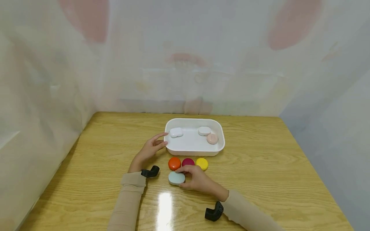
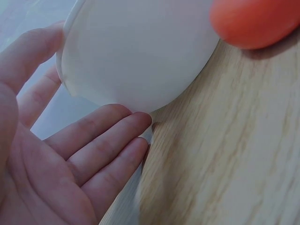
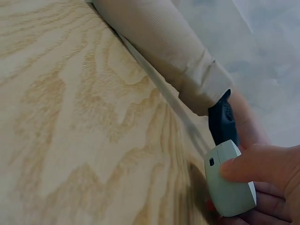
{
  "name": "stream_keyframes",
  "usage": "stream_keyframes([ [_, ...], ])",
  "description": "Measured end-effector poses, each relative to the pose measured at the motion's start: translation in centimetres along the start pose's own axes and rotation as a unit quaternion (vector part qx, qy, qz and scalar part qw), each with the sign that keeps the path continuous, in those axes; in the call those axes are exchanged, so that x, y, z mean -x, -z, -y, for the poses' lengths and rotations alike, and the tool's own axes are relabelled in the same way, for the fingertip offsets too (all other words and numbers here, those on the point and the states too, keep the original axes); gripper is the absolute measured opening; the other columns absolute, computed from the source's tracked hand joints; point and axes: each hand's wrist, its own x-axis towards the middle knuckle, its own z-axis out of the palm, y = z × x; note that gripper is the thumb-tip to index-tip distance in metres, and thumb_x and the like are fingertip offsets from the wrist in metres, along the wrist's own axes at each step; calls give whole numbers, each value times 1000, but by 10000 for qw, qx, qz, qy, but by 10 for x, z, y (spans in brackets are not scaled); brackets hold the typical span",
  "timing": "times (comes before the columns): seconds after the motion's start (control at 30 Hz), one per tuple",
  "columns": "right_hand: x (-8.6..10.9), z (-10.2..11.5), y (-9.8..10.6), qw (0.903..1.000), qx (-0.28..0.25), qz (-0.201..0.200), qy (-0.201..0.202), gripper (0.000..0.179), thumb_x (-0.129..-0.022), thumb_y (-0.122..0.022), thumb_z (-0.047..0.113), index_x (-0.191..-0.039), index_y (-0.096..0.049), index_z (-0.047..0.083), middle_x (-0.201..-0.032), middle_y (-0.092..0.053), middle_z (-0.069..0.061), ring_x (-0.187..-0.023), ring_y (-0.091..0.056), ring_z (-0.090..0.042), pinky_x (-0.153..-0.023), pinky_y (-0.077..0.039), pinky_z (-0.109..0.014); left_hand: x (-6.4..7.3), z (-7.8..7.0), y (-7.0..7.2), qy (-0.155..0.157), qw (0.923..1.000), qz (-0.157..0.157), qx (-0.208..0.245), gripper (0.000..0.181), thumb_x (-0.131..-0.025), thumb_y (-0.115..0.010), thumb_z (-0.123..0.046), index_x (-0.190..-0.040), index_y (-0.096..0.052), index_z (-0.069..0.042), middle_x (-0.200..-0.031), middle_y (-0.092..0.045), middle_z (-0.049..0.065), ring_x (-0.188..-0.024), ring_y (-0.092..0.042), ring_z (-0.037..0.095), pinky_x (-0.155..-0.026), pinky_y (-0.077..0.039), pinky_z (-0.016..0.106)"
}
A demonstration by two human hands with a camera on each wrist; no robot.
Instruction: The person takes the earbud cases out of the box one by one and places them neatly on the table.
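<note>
My right hand (image 1: 198,179) pinches a pale mint earbud case (image 1: 176,178) over the front middle of the table. Its thumb lies across the case, beside a small dark port, in the right wrist view. My left hand (image 1: 148,149) touches the left end of a white tray (image 1: 194,153), fingers extended against its outer wall. A row of round pieces lies between tray and mint case: orange (image 1: 174,163), magenta (image 1: 188,161) and yellow (image 1: 202,164). The magenta one is partly hidden behind my right hand.
Inside the tray, a white case (image 1: 176,132) lies at the left. Another white case (image 1: 204,131) and a round pink piece (image 1: 212,139) are at its right. The wooden table (image 1: 260,166) meets covered walls at the back and sides.
</note>
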Motion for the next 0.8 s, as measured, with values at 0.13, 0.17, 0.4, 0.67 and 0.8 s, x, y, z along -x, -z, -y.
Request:
stream_keyframes([
  [0.13, -1, 0, -4, 10000, -31, 79, 11, 39, -77, -78, 6, -114, -67, 2, -115, -70, -11, -101, -67, -20, -92, -55, -23, 0, 0, 0, 47, 10000, 18, 7, 53, -96, -59, -33, -145, -43, -20, -149, -44, 18, -134, -49, 37, -115, -33, 57],
  [0.17, -2, 0, -4, 9999, 14, 86, 59, 39, -77, -78, 6, -114, -67, 2, -115, -70, -12, -102, -67, -20, -92, -55, -23, 0, 0, 0, 63, 10000, 22, 7, 53, -96, -59, -33, -145, -43, -21, -149, -45, 18, -134, -49, 37, -115, -33, 57],
  [0.4, -6, -3, -9, 9985, 487, 124, 202, 39, -77, -79, 8, -114, -67, 5, -115, -71, -8, -104, -66, -18, -95, -53, -23, 0, 1, 2, 118, 9999, 63, -3, 54, -96, -59, -35, -145, -42, -22, -146, -49, 19, -133, -49, 37, -114, -33, 59],
  [0.67, -6, 0, -9, 9988, 438, 93, 205, 39, -76, -79, 6, -114, -67, 4, -115, -71, -10, -104, -66, -20, -94, -55, -25, -1, 1, 2, 169, 9998, 48, -61, 54, -96, -59, -35, -145, -42, -22, -144, -50, 19, -133, -49, 37, -114, -32, 60],
  [0.8, -6, 1, -8, 9995, 319, 83, 35, 39, -77, -79, 6, -114, -67, 3, -116, -70, -10, -105, -66, -20, -94, -55, -25, -1, 1, 2, 186, 9998, 51, -79, 54, -96, -59, -36, -145, -42, -23, -144, -50, 19, -133, -49, 37, -114, -33, 59],
])
